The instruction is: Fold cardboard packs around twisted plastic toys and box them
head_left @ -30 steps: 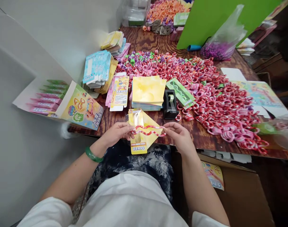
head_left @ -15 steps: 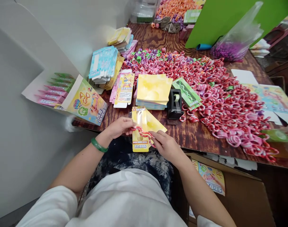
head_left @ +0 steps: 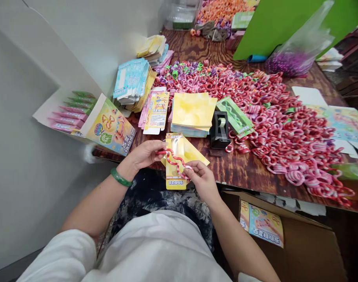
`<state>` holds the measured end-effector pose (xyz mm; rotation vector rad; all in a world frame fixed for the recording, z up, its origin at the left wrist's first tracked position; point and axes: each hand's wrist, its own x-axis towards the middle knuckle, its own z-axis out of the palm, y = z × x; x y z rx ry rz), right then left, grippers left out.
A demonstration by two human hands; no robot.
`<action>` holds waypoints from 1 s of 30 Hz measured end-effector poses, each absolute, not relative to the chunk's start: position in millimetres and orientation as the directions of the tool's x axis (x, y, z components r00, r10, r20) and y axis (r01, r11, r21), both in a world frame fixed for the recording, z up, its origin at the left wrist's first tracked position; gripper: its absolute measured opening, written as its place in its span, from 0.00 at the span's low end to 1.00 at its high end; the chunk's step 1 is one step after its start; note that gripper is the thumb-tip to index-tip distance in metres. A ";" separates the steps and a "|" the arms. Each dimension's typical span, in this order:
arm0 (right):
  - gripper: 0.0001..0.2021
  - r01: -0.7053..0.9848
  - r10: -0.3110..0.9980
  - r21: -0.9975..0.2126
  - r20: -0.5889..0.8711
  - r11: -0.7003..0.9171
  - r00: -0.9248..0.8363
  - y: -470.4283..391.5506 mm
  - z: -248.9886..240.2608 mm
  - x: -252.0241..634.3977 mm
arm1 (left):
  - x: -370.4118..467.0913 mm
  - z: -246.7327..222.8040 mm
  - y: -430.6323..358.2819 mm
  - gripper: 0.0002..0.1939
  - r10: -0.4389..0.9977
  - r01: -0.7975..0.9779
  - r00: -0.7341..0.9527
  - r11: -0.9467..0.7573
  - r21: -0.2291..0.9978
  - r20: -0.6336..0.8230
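A red-and-white twisty chain toy (head_left: 175, 158) is stretched between my two hands in a wavy loop. My left hand (head_left: 148, 154) pinches its left end between thumb and fingers. At the other end, my right hand (head_left: 201, 178) grips the paler pink-and-white part. Directly beneath the toy lies a yellow window box (head_left: 175, 182) at the table's front edge, printed in blue and white near its bottom. A plain yellow card (head_left: 196, 156) sticks out from under that box on the right.
A heap of red and pink twisty toys (head_left: 273, 121) covers the table's right side. Behind my hands stand a yellow card stack (head_left: 192, 111), a black tape dispenser (head_left: 219, 133) and a green boxed toy (head_left: 236, 117). A display box (head_left: 108, 127) sits left; an open carton (head_left: 308, 246) is below right.
The toy strands, bunched together before, are now spread apart into an open wavy loop. My right hand has turned and shifted its hold on the right end. The view has moved slightly.
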<state>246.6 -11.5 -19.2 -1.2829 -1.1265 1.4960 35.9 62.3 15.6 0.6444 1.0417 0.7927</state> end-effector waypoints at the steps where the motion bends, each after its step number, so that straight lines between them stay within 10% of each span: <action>1: 0.20 -0.107 0.953 -0.950 -0.280 -0.292 -0.118 -9.3 -19.3 247.3 | 34.5 14.9 62.5 0.17 0.810 -0.215 0.308 0.570 0.793 -0.499; 10: 0.20 -0.209 0.866 -0.842 -0.472 -0.498 -0.163 0.3 -18.4 279.2 | 8.4 26.2 73.0 0.21 0.627 0.527 0.513 0.308 0.792 -0.586; 15: 0.18 -0.085 0.865 -0.870 -0.465 -0.486 -0.189 0.1 -29.1 284.0 | 23.3 19.3 73.3 0.21 0.678 0.432 0.451 0.403 0.807 -0.580; 21: 0.18 0.384 0.965 -0.918 -0.008 0.097 -0.262 5.9 -16.8 285.9 | 43.4 16.1 73.3 0.18 0.719 0.161 0.436 0.529 0.833 -0.541; 24: 0.29 0.414 0.930 -0.899 -0.020 0.144 -0.368 4.6 -17.5 272.3 | 51.7 19.1 74.1 0.19 0.704 0.115 0.477 0.543 0.832 -0.526; 30: 0.18 0.326 0.955 -0.926 0.096 0.189 -0.279 -4.7 -36.8 259.4 | 55.7 9.5 73.7 0.16 0.805 0.156 0.384 0.426 0.891 -0.452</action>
